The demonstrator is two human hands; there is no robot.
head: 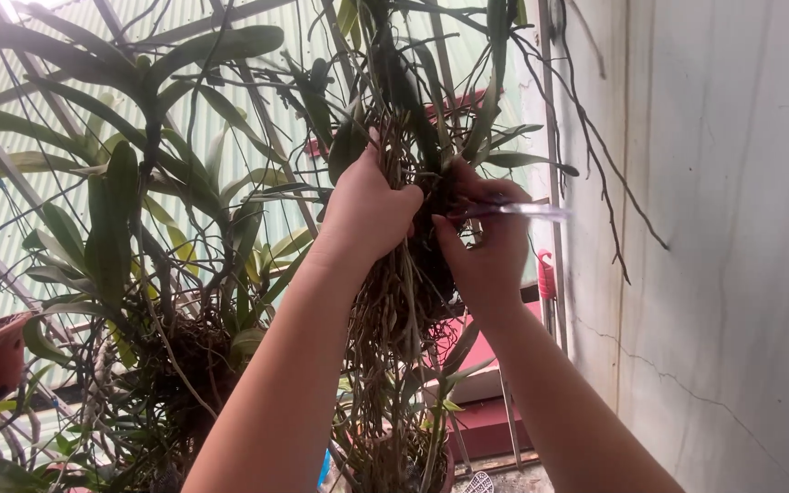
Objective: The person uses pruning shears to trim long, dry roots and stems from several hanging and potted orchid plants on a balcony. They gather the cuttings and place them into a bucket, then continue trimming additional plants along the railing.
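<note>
A: Left hand (pixel 369 212) clamps the hanging orchid's root clump (pixel 404 274), centre; right hand (pixel 489 239) grips a thin metal tool (pixel 518 210).
B: A slip of that tip could sever healthy roots or nick the near fingers.

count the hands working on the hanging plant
2. The left hand grips the tangled brown root clump of the hanging green plant; the right hand holds a thin shiny metal tool beside it. None seems hidden.

Left hand (pixel 369 212): raised toward 12 o'clock, fingers curled shut, forearm running down to 7 o'clock. Right hand (pixel 488 239): raised alongside, fingers pinched closed, forearm running down to 5 o'clock.
</note>
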